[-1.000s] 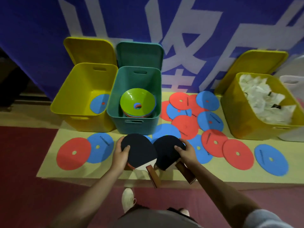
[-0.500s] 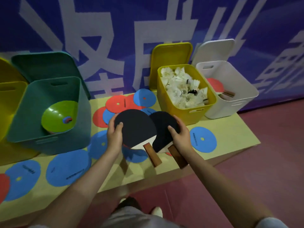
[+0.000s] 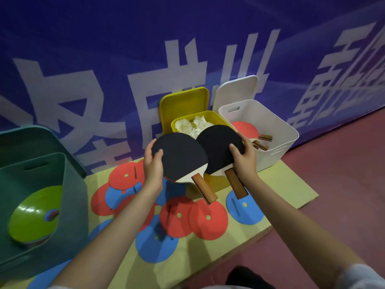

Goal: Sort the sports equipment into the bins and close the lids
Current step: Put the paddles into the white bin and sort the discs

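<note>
1. The left hand [image 3: 153, 163] is pinching the left paddle [image 3: 179, 158] by its black head, thumb on top.
2. The right hand [image 3: 243, 158] is pinching the right paddle [image 3: 218, 148] likewise.
3. Both paddles are hovering in front of the yellow bin [image 3: 220, 119], beside the white bin [image 3: 277, 142].

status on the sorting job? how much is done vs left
Partly done. Shuttlecocks sit in the yellow bin, paddles already lie in the white bin, and green cones are in the teal bin. In hand: the left hand and right hand each grip a black paddle near the white bin. Left: the red and blue discs on the mat, and all visible lids stand open.
</note>
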Action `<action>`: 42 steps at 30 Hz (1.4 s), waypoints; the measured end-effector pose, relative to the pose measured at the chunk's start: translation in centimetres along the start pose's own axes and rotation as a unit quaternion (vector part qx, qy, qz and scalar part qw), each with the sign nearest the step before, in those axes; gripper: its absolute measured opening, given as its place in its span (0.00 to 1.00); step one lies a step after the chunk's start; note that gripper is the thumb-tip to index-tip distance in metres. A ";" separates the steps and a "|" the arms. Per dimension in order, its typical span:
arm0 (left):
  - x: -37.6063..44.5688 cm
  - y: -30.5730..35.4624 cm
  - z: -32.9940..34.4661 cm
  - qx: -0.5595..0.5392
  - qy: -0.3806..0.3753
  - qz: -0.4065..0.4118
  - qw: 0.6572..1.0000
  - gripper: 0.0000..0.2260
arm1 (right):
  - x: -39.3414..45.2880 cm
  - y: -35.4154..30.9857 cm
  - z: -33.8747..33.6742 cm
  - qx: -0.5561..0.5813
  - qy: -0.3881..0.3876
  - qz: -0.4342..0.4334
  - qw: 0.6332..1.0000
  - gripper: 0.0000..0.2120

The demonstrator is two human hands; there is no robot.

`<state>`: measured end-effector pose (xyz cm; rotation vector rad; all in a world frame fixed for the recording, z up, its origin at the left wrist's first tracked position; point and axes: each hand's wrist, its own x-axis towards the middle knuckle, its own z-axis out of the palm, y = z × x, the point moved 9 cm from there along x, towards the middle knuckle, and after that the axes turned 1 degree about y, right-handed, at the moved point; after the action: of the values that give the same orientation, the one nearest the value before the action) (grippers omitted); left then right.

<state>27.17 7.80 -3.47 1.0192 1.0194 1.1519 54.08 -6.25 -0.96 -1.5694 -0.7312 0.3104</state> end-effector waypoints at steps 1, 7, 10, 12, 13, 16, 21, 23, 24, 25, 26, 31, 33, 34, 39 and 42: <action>0.2 -0.3 0.9 -0.003 0.002 -0.005 1.000 0.17 | 1.3 0.3 -0.8 0.012 0.017 0.005 1.000 0.20; 2.8 -1.0 7.3 -0.011 0.035 0.001 0.999 0.16 | 12.8 5.0 -6.5 0.092 0.101 0.092 0.986 0.20; 3.8 -1.8 11.1 -0.025 0.071 0.008 0.997 0.15 | 18.4 7.9 -9.6 0.077 0.106 0.127 0.983 0.20; 4.6 -2.7 14.2 -0.035 0.081 0.005 0.996 0.15 | 21.5 9.8 -11.1 0.044 0.060 0.135 0.988 0.19; 4.9 -3.1 15.8 -0.034 0.079 0.005 0.996 0.16 | 23.0 11.0 -11.3 0.022 0.021 0.135 0.990 0.19; 5.1 -4.3 19.7 -0.018 0.072 0.005 0.997 0.16 | 26.1 14.7 -10.6 -0.032 -0.084 0.153 0.984 0.18; 3.9 -6.1 21.6 -0.012 0.096 -0.021 0.995 0.17 | 28.7 19.7 -8.0 -0.005 -0.124 0.236 0.964 0.20; 4.1 -6.2 21.8 -0.003 0.111 -0.017 0.994 0.17 | 29.7 20.7 -6.3 0.005 -0.145 0.236 0.961 0.21; 4.4 -6.3 21.8 -0.001 0.119 -0.016 0.993 0.17 | 30.1 21.0 -5.5 0.002 -0.155 0.229 0.961 0.21; 4.7 -6.3 21.9 0.001 0.125 -0.015 0.992 0.17 | 30.4 21.4 -4.8 -0.002 -0.165 0.226 0.960 0.20; 5.1 -6.2 22.2 0.001 0.131 -0.015 0.991 0.17 | 30.5 21.7 -4.3 -0.008 -0.177 0.227 0.958 0.20; 7.7 -6.4 24.0 0.006 0.134 -0.021 0.991 0.16 | 30.7 23.6 -3.2 -0.082 -0.215 0.207 0.951 0.19; 9.3 -6.7 25.2 0.012 0.118 -0.020 0.993 0.16 | 30.9 23.5 -2.9 -0.162 -0.218 0.160 0.949 0.20; 10.0 -7.1 25.9 0.016 0.112 -0.024 0.993 0.17 | 30.9 23.3 -2.8 -0.209 -0.213 0.135 0.945 0.20; 12.2 -8.9 28.7 0.018 0.081 -0.048 0.995 0.17 | 30.3 23.2 -2.8 -0.378 -0.170 0.077 0.907 0.18; 12.6 -9.4 29.8 0.024 0.061 -0.055 0.996 0.17 | 30.3 22.7 -2.4 -0.474 -0.198 0.038 0.857 0.21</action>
<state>59.53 16.40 -7.07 0.9268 1.1904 1.1138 84.56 10.83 -15.72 -2.5145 -1.2610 0.3590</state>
